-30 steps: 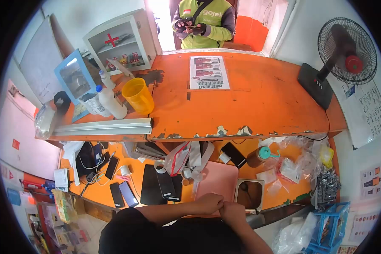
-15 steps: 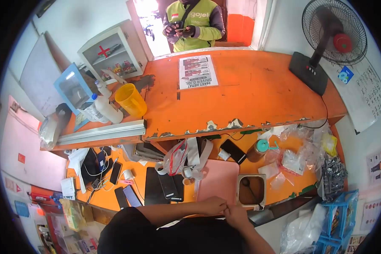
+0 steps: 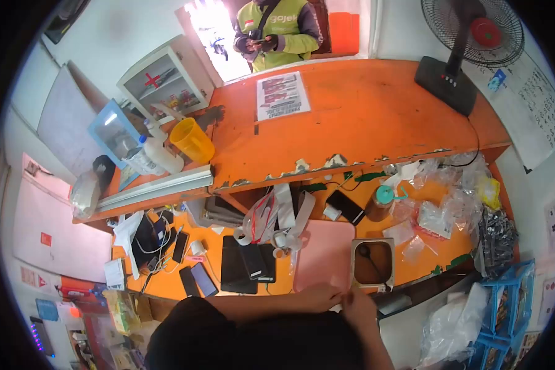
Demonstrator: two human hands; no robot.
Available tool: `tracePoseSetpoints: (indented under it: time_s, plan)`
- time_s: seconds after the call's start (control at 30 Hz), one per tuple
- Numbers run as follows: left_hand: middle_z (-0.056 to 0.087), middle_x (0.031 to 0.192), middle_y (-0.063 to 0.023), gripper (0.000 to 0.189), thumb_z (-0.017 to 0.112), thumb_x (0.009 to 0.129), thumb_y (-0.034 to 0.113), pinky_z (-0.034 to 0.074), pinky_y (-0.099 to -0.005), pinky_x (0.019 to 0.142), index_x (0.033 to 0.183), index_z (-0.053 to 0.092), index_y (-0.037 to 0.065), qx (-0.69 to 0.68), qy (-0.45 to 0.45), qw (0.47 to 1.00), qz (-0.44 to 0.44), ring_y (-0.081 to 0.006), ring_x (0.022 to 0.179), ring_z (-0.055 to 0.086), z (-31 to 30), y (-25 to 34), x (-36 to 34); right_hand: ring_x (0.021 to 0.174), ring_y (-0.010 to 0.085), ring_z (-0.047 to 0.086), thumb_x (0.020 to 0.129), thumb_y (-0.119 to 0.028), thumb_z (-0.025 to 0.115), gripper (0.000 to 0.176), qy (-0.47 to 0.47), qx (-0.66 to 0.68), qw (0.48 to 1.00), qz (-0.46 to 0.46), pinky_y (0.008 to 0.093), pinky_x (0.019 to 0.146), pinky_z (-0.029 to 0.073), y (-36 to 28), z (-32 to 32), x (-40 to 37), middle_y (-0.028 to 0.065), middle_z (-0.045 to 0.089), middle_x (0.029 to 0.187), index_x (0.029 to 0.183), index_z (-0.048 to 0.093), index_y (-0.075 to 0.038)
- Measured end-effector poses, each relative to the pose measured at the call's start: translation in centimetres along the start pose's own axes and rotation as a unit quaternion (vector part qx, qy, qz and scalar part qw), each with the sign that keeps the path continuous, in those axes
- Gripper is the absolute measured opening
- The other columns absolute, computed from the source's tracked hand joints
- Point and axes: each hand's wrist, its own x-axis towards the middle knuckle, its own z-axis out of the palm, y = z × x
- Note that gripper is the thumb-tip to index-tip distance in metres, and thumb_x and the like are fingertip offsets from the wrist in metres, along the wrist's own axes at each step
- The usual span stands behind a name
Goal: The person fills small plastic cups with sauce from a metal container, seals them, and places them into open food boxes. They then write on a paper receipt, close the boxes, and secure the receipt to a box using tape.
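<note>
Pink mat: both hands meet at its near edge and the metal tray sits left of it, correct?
No. The head view shows the metal tray right of the pink mat, not left. The left hand and right hand do meet at its near edge.

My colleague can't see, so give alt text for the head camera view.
The wearer's left hand and right hand meet at the near edge of a pink mat on a cluttered orange workbench, with dark phones to its left. Beyond a raised orange counter, a person in a green jacket holds a phone.
</note>
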Motion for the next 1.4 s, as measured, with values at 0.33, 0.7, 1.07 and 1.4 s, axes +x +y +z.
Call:
tracePoseSetpoints:
  time_s: [0.33,0.7,1.07,1.4]
  plan:
    - [0.068,0.079,-0.019,0.031,0.064,0.099,0.03,0.053,-0.0528,0.07,0.085,0.066,0.003,0.004,0.218,0.97,0.104,-0.0413,0.073,0.068,0.0,4.5,1.4,0.087,0.044,0.069,0.096,-0.031,0.067,0.031,0.074,0.093,0.99,0.081,0.0509,0.075,0.053,0.3,-3.0,3.5,0.0222,0.072,0.091,0.099,0.067,0.0]
    - [0.061,0.114,-0.0193,0.068,0.089,0.068,0.024,0.047,-0.0509,0.094,0.126,0.061,0.003,0.142,0.281,0.884,0.346,-0.0396,0.107,0.058,-7.9,6.7,4.5,0.097,0.0292,0.073,0.104,-0.034,0.058,0.04,-0.149,0.205,0.967,-0.024,0.038,0.088,0.055,-2.5,-8.8,6.0,0.0186,0.077,0.098,0.107,0.077,0.002]
    - [0.062,0.103,-0.0132,0.06,0.09,0.073,0.037,0.047,-0.0467,0.087,0.113,0.06,0.005,0.14,0.219,0.918,0.299,-0.0359,0.098,0.062,-9.0,2.8,4.6,0.094,0.0243,0.072,0.106,-0.037,0.058,0.04,-0.192,0.159,0.968,0.021,0.036,0.089,0.055,-3.3,-8.3,6.2,0.0152,0.077,0.099,0.118,0.075,-0.003]
    - [0.057,0.107,-0.0132,0.057,0.091,0.08,0.024,0.048,-0.0385,0.09,0.118,0.055,0.003,-0.066,0.098,0.986,0.118,-0.0271,0.099,0.058,-8.8,-3.4,1.9,0.106,0.0336,0.062,0.094,-0.035,0.073,0.028,0.089,-0.222,0.97,0.045,0.0479,0.089,0.05,8.4,-2.8,7.1,0.0118,0.065,0.104,0.11,0.077,-0.013]
